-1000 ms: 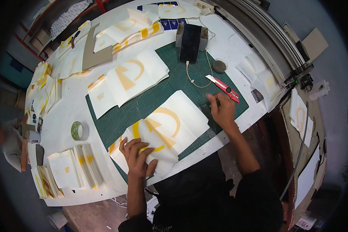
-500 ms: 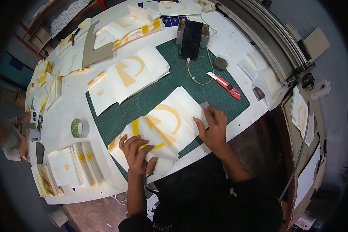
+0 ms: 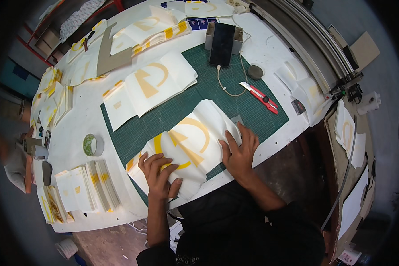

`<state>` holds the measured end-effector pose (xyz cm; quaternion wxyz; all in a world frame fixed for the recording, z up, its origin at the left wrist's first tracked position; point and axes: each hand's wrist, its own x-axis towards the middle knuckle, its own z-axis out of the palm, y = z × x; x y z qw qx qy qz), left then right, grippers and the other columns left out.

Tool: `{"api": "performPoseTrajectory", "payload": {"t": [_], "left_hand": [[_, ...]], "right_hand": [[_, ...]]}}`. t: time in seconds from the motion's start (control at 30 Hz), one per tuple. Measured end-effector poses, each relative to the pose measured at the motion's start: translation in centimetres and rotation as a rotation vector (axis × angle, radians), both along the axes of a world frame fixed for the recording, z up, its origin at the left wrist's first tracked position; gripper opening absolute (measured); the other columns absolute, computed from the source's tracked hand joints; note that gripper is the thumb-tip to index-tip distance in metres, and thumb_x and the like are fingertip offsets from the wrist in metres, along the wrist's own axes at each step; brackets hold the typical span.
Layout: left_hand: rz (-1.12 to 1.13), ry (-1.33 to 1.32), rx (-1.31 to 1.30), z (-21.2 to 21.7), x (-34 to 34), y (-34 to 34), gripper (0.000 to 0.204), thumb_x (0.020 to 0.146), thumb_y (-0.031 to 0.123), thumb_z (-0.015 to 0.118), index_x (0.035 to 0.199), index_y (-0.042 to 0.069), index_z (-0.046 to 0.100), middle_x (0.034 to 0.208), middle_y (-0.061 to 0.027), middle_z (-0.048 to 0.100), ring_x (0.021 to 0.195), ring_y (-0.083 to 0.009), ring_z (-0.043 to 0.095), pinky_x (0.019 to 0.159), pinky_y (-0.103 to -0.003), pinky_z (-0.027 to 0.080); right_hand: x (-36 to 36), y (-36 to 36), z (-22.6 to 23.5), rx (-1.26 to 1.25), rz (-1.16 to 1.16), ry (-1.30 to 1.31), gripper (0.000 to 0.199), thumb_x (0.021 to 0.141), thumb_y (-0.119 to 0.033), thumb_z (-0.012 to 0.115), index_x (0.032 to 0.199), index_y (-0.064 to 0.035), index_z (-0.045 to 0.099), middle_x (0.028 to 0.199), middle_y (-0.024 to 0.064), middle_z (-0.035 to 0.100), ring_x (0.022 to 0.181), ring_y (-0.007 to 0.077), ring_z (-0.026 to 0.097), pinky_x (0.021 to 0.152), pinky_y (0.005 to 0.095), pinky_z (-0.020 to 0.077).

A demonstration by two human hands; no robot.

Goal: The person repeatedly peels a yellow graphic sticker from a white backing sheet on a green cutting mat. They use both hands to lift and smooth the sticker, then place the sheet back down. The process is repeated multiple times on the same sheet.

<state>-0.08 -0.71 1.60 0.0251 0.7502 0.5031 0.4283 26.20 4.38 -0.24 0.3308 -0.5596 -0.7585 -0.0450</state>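
A white decal sheet (image 3: 210,116) with gold shapes lies on the green cutting mat (image 3: 248,128) in front of me. Its left part carries a folded-over translucent layer with a yellow curve. My left hand (image 3: 157,175) rests on that layer, fingers bent and spread, thumb apart near the front edge. At the sheet's right end, my right hand (image 3: 240,150) has thumb and fingers closed on the paper, which buckles beside them. The undersides of both hands' fingertips are partly hidden. A red box cutter (image 3: 264,101) lies on the mat beyond my right hand.
Another decal stack (image 3: 150,84) lies farther back on the mat. A phone (image 3: 221,44) leans on a stand with a cable. A tape roll (image 3: 93,145) and sheet piles (image 3: 82,190) are at left. Metal rails (image 3: 314,48) run along the right. Another person (image 3: 15,164) is at far left.
My right hand has shifted slightly, its fingers drawing inward; the sheet's right end now buckles upward. My left hand stays in nearly the same place on the sheet.
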Motion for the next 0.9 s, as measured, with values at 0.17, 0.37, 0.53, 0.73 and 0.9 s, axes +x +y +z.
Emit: {"api": "performPoseTrajectory", "payload": {"t": [0.17,0.37,0.53,0.73,0.9], "left_hand": [[-0.006,0.004,0.007,0.0,0.1,0.2,0.034,0.071,0.036,0.072,0.089,0.008,0.074,0.100,-0.0111,0.069,0.112,-0.0335,0.061,0.111,-0.061,0.030],[-0.005,-0.001,0.001,0.1,0.1,0.1,0.033,0.071,0.036,0.072,0.089,0.008,0.074,0.100,-0.0112,0.069,0.112,-0.0338,0.061,0.111,-0.061,0.030],[-0.007,-0.001,0.002,0.2,0.1,0.1,0.033,0.071,0.036,0.072,0.089,0.007,0.074,0.100,-0.0122,0.069,0.112,-0.0342,0.061,0.111,-0.061,0.030],[-0.011,0.000,0.002,0.2,0.1,0.1,0.034,0.071,0.035,0.072,0.089,0.007,0.074,0.099,-0.0124,0.069,0.112,-0.0342,0.061,0.111,-0.061,0.030],[-0.009,-0.003,-0.005,0.3,0.2,0.1,0.033,0.072,0.035,0.072,0.089,0.007,0.074,0.099,-0.0120,0.069,0.111,-0.0341,0.061,0.111,-0.061,0.030]], "right_hand": [[-0.7,-0.9,1.0,0.128,0.058,0.202,0.035,0.081,-0.002,0.080,0.114,0.0030,0.069,0.119,0.0213,0.065,0.107,0.0360,0.063,0.094,0.0449,0.0448],[0.3,0.1,0.6,0.030,-0.038,0.544,0.034,0.082,0.005,0.079,0.114,0.0034,0.068,0.093,0.0141,0.073,0.085,0.0241,0.071,0.087,0.0351,0.0505],[1.1,0.4,0.3,-0.033,-0.081,0.484,0.028,0.084,0.002,0.079,0.111,0.0028,0.071,0.090,0.0141,0.075,0.085,0.0236,0.071,0.087,0.0355,0.0489],[1.6,0.7,-0.3,0.036,-0.077,0.366,0.017,0.086,-0.001,0.077,0.103,-0.0005,0.074,0.098,0.0161,0.075,0.091,0.0289,0.071,0.092,0.0419,0.0448],[0.5,0.3,2.1,0.170,-0.014,0.151,0.014,0.082,-0.002,0.079,0.095,-0.0044,0.075,0.121,0.0166,0.070,0.113,0.0345,0.065,0.097,0.0462,0.0405]]}}
